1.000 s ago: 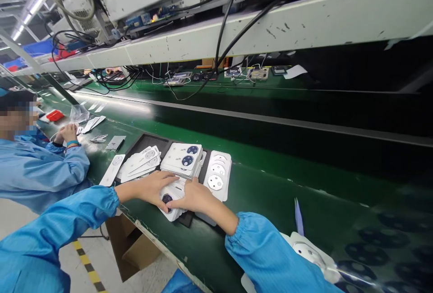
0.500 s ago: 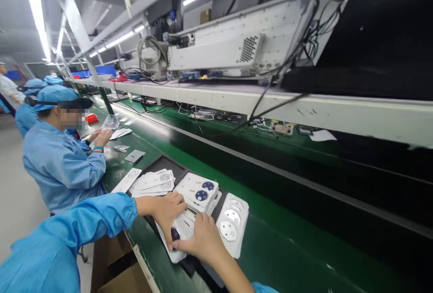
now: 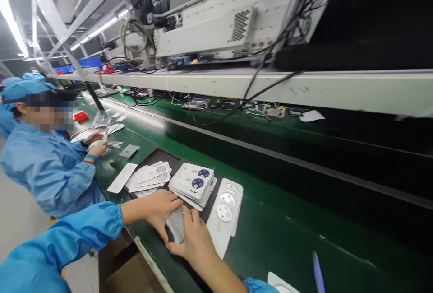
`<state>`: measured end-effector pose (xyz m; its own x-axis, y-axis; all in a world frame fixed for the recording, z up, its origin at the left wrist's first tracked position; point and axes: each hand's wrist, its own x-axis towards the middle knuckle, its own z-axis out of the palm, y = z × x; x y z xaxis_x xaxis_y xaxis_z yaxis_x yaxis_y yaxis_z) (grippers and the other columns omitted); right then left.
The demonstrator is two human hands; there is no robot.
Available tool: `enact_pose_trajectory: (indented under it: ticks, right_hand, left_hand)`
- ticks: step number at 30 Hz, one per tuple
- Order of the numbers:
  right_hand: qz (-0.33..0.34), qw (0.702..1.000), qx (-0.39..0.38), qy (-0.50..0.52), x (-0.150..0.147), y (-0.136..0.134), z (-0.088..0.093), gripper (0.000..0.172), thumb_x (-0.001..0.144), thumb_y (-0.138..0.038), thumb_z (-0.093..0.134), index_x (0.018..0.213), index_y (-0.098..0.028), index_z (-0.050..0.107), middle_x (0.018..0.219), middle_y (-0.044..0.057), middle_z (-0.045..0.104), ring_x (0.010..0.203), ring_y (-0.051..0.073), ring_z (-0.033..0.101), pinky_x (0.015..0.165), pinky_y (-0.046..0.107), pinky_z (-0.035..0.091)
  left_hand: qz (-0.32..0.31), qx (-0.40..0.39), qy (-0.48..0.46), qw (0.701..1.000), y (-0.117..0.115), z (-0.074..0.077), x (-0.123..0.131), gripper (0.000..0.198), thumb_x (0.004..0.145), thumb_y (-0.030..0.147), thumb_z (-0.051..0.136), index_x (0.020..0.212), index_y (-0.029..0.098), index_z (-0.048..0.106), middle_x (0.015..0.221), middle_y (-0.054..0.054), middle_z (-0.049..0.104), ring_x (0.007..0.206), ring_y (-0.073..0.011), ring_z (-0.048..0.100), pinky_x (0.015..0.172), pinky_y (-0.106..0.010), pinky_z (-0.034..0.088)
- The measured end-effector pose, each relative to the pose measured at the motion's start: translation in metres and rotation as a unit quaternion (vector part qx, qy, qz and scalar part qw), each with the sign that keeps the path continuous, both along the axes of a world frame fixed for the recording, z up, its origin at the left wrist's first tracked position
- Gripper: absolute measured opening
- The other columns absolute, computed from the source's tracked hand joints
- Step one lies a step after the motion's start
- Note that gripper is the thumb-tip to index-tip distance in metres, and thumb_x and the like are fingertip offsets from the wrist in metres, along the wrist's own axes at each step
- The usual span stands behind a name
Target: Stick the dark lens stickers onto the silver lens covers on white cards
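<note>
Between my two hands stands a stack of thin cards [image 3: 175, 226], tilted so that its layered grey-white edges face me. My left hand [image 3: 158, 209] is closed round its left side, thumb low and fingers along the top. From the right, my right hand [image 3: 196, 234] grips the same stack, its thumb near the left thumb. Just beyond lies a pile of white cards with dark blue round prints [image 3: 192, 181]. To the right of my right hand are white cards with silvery round discs [image 3: 225, 211]. More loose white cards [image 3: 150, 178] overlap at the left.
A black tray [image 3: 165, 157] lies under the piles on the green bench [image 3: 270, 225]. A single card [image 3: 122, 178] lies left of it. A co-worker in blue [image 3: 47, 162] works at the left. A purple pen-like object [image 3: 318, 272] is at lower right; a shelf [image 3: 237, 87] runs above.
The stack in my hands has been tipped up, so its edges show rather than its printed face. My view has shifted, bringing the purple object into sight. The co-worker's hands have moved apart slightly.
</note>
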<state>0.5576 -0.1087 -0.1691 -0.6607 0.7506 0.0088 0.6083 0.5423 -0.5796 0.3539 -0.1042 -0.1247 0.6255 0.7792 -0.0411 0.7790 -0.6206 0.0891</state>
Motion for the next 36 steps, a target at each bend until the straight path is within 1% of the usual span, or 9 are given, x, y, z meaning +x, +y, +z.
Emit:
enact_pose_trajectory:
  ticks: [9, 15, 18, 21, 25, 28, 30, 33, 36]
  right_hand:
    - [0.044, 0.996, -0.055, 0.048, 0.002, 0.019, 0.012, 0.117, 0.054, -0.050, 0.091, 0.151, -0.016, 0.034, 0.126, 0.015, 0.051, 0.104, 0.039, 0.062, 0.085, 0.054, 0.057]
    - [0.064, 0.992, -0.084, 0.072, 0.012, 0.041, 0.023, 0.103, 0.058, -0.050, 0.086, 0.145, -0.014, 0.043, 0.121, 0.014, 0.055, 0.107, 0.038, 0.061, 0.084, 0.050, 0.057]
    - [0.053, 0.987, -0.118, 0.094, 0.021, 0.050, 0.033, 0.101, 0.056, -0.051, 0.086, 0.142, -0.015, 0.047, 0.122, 0.015, 0.056, 0.108, 0.038, 0.061, 0.088, 0.050, 0.054]
    - [0.040, 0.976, -0.169, 0.128, 0.042, 0.062, 0.052, 0.101, 0.056, -0.052, 0.087, 0.143, -0.018, 0.047, 0.127, 0.015, 0.058, 0.113, 0.037, 0.060, 0.091, 0.048, 0.051]
    - [0.007, 0.956, -0.261, 0.135, 0.094, 0.081, 0.082, 0.109, 0.055, -0.050, 0.090, 0.149, -0.024, 0.040, 0.121, 0.010, 0.065, 0.103, 0.032, 0.064, 0.077, 0.037, 0.051]
    - [-0.047, 0.927, -0.333, 0.167, 0.143, 0.094, 0.085, 0.095, 0.058, -0.043, 0.090, 0.140, -0.024, 0.047, 0.113, 0.005, 0.068, 0.097, 0.026, 0.065, 0.071, 0.030, 0.050]
    - [-0.130, 0.896, -0.371, 0.206, 0.177, 0.101, 0.077, 0.081, 0.063, -0.036, 0.088, 0.133, -0.022, 0.053, 0.112, 0.004, 0.069, 0.098, 0.023, 0.065, 0.070, 0.026, 0.050]
    - [-0.257, 0.859, -0.388, 0.213, 0.228, 0.108, 0.060, 0.064, 0.072, -0.033, 0.081, 0.129, -0.020, 0.056, 0.105, 0.006, 0.069, 0.091, 0.021, 0.066, 0.060, 0.023, 0.049]
    - [-0.340, 0.832, -0.380, 0.217, 0.271, 0.108, 0.046, 0.061, 0.077, -0.032, 0.076, 0.131, -0.019, 0.053, 0.106, 0.009, 0.069, 0.085, 0.022, 0.068, 0.052, 0.023, 0.048]
  left_hand:
    - [0.015, -0.036, -0.017, 0.999, 0.004, 0.002, -0.008, 0.097, 0.066, 0.088, 0.068, 0.126, 0.015, 0.050, 0.110, -0.017, 0.068, 0.093, -0.0377, 0.070, 0.081, -0.044, 0.053]
    - [0.071, -0.077, -0.006, 0.994, 0.017, 0.010, 0.000, 0.096, 0.053, 0.077, 0.083, 0.123, 0.018, 0.056, 0.112, -0.014, 0.070, 0.096, -0.0379, 0.071, 0.086, -0.043, 0.055]
    - [0.112, -0.112, 0.001, 0.987, 0.024, 0.020, 0.007, 0.105, 0.044, 0.071, 0.089, 0.128, 0.019, 0.057, 0.116, -0.013, 0.071, 0.098, -0.0389, 0.071, 0.087, -0.041, 0.055]
    - [0.155, -0.147, 0.008, 0.977, 0.031, 0.040, 0.025, 0.114, 0.041, 0.071, 0.089, 0.136, 0.018, 0.054, 0.113, -0.012, 0.073, 0.097, -0.0396, 0.071, 0.084, -0.040, 0.054]
    - [0.181, -0.195, 0.014, 0.964, 0.051, 0.071, 0.070, 0.110, 0.054, 0.072, 0.085, 0.143, 0.019, 0.049, 0.100, -0.007, 0.074, 0.091, -0.0365, 0.072, 0.074, -0.035, 0.052]
    - [0.139, -0.249, 0.009, 0.958, 0.086, 0.078, 0.118, 0.103, 0.057, 0.072, 0.086, 0.141, 0.023, 0.054, 0.114, -0.007, 0.072, 0.098, -0.0325, 0.071, 0.077, -0.031, 0.052]
    - [0.097, -0.274, 0.004, 0.957, 0.117, 0.070, 0.155, 0.094, 0.059, 0.074, 0.084, 0.135, 0.024, 0.059, 0.116, -0.006, 0.072, 0.098, -0.0303, 0.071, 0.076, -0.029, 0.051]
    - [0.024, -0.280, -0.010, 0.960, 0.158, 0.045, 0.218, 0.077, 0.073, 0.076, 0.075, 0.128, 0.023, 0.064, 0.118, -0.006, 0.071, 0.101, -0.0278, 0.070, 0.077, -0.028, 0.051]
    - [-0.049, -0.268, -0.015, 0.962, 0.185, 0.018, 0.276, 0.067, 0.087, 0.069, 0.069, 0.131, 0.019, 0.061, 0.123, -0.009, 0.068, 0.103, -0.0252, 0.068, 0.085, -0.033, 0.053]
